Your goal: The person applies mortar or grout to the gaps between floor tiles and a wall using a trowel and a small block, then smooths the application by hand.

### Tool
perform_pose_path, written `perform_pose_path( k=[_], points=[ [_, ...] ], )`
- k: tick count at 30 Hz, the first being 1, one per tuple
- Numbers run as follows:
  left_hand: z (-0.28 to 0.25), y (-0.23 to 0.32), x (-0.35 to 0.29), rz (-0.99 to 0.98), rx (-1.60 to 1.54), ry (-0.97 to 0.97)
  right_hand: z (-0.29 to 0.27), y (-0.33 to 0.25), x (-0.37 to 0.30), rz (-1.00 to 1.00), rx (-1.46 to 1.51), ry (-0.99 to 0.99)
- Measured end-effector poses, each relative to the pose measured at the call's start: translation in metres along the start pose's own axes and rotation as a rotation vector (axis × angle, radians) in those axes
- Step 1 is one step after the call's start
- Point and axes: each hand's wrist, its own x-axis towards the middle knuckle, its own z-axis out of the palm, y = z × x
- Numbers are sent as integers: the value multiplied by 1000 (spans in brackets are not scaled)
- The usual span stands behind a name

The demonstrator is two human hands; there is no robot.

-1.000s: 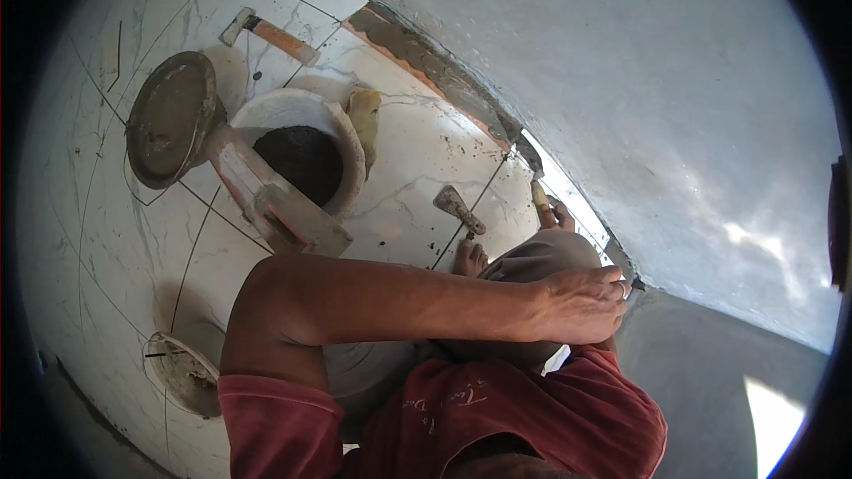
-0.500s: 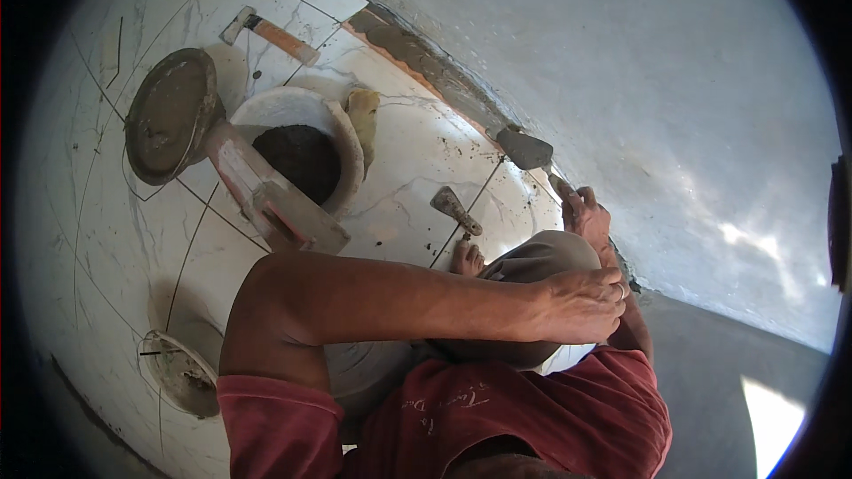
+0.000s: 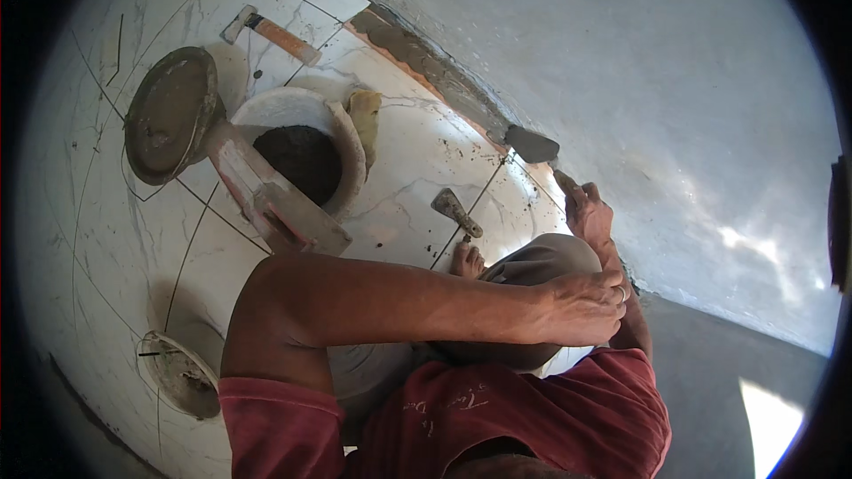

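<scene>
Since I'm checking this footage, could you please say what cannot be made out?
All in the head view:
Trowel's handle: mostly covered by the right grip.
Palm of the left grip: hidden behind the hand's back.
Bottom of the bucket: buried under dark mix.
Dark thing at right: cut by the picture's edge.

Pale cursive lettering (image 3: pixel 466 402) runs across the red shirt (image 3: pixel 568 393), too creased to read surely.

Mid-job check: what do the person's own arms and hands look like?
The left hand and right hand are gloveless; the left wears a thin, pale ring. A short, dark-red fabric sleeve with a seamed hem ends above the left elbow.
</scene>
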Motion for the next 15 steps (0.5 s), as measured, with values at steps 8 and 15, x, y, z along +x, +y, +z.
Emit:
perform_pose_path(
  k=[8, 15],
  points=[
    [12, 4, -4, -25, 80, 14, -29, -7, -13, 43, 209, 49],
    [17, 2, -7, -40, 89, 82, -3, -25, -3, 135, 351, 58]
  ],
)
